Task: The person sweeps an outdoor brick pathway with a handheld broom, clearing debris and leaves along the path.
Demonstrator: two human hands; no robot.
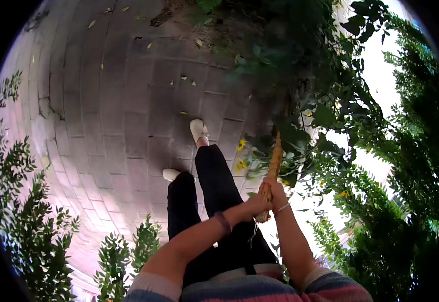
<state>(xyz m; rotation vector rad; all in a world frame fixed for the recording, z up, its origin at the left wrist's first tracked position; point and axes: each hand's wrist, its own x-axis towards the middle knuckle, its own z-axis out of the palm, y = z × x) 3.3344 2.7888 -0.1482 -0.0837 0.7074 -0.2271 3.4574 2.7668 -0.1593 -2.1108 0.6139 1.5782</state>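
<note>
Both my hands are wrapped around a straw-coloured, tapered bundle (276,157) that looks like a straw broom handle. My left hand (257,203) grips it low, close to its frayed bottom end, where thin strands hang down. Just above and to the right, my right hand (275,189) is closed on the same shaft. The bundle points up and away from me, its narrow far end meeting dark leaves. Whatever lies beyond that end is hidden in shade and foliage. Yellow flowers (241,145) are just left of the shaft.
Grey paving bricks (139,116) with scattered fallen leaves stretch ahead and to the left. My pale shoes (198,130) stand on them. Leafy plants (330,118) crowd the right side, with denser shrubs (405,201) farther right. More bushes (38,221) grow at the lower left.
</note>
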